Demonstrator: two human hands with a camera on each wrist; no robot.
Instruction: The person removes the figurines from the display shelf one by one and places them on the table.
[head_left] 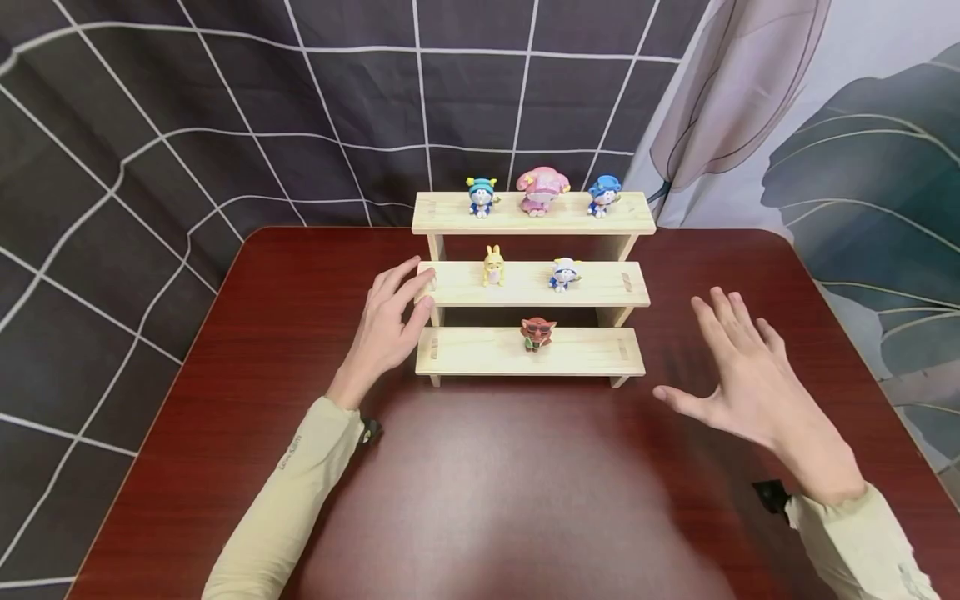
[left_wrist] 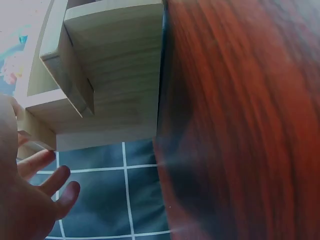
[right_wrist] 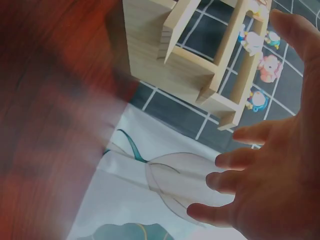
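A three-tier wooden rack (head_left: 480, 354) was stood near the far edge of the red-brown table (head_left: 510, 467), roughly midway between its far corners. Along the top board (head_left: 510, 223) were set a teal-hatted figure (head_left: 481, 200), a pink figure (head_left: 541, 193) and a blue-hatted figure (head_left: 603, 198); on the middle board (head_left: 525, 287) a yellow rabbit (head_left: 492, 267) and a white-hatted figure (head_left: 563, 276) were placed, and at about the middle of the lowest board (head_left: 592, 350) a fox figure (head_left: 537, 333).

The left hand (head_left: 386, 321) was held with loosely spread fingers at the left end of the middle board — whether the wood was touched could not be told. The right hand (head_left: 750, 383) was spread wide, nothing held, between the rack and the table's right edge.

The rack was judged light and stiff, its bare wood not slippery; it would best be taken by both side panels (right_wrist: 145, 55) and kept level, since the figures appeared loosely stood and easily tipped. The figures themselves — probably light, hard and smooth — would best be pinched round the body.
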